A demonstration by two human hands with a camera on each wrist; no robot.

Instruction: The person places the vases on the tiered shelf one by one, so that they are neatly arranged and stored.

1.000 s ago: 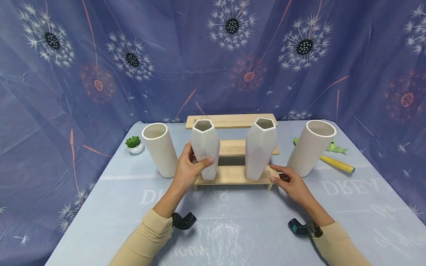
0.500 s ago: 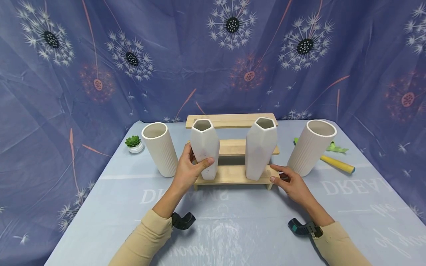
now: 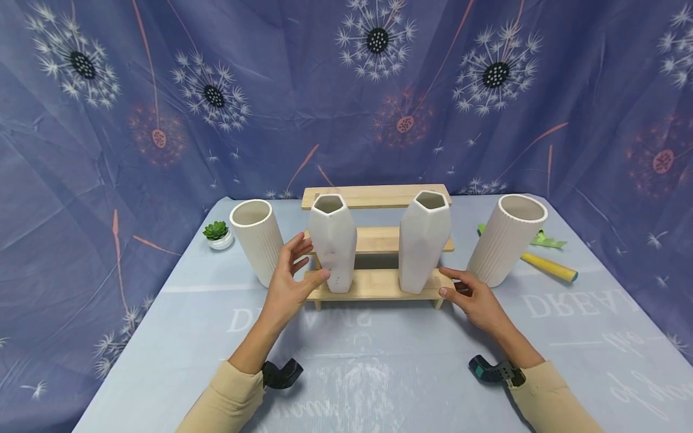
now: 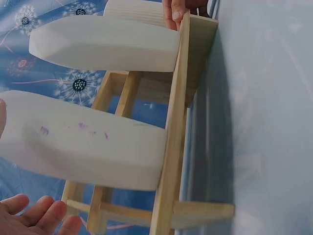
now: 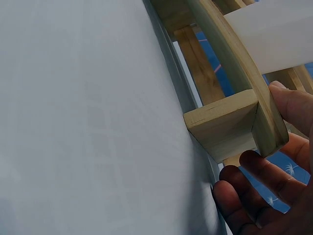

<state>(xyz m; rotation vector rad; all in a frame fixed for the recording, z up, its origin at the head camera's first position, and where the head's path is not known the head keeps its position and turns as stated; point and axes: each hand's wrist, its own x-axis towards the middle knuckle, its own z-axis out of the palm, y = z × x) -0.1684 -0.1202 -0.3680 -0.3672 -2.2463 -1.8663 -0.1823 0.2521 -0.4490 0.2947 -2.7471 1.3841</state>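
Observation:
A three-tier wooden shelf [image 3: 376, 284] stands in the middle of the table. On its lowest step two white faceted vases are upright: a left vase [image 3: 334, 243] and a right vase [image 3: 424, 243]. Beside the left vase is my left hand [image 3: 287, 282], fingers spread and thumb toward the vase; whether the thumb tip touches it I cannot tell. Purplish marks show on the left vase [image 4: 88, 139] in the left wrist view. My right hand [image 3: 479, 304] pinches the right end of the lowest step, thumb on top and fingers [image 5: 274, 176] at its end and underside.
Ribbed white cylindrical vases flank the shelf, a left one [image 3: 260, 240] and a right one [image 3: 506, 240]. A small potted succulent [image 3: 218, 236] sits at the back left. Behind the right ribbed vase lie a yellow stick [image 3: 549, 267] and a green strip [image 3: 548, 240]. A blue curtain [image 3: 325, 90] hangs behind.
My left hand has let go of the left faceted vase and moved left, its fingers opening. The vase stays on the step. My right hand has not moved.

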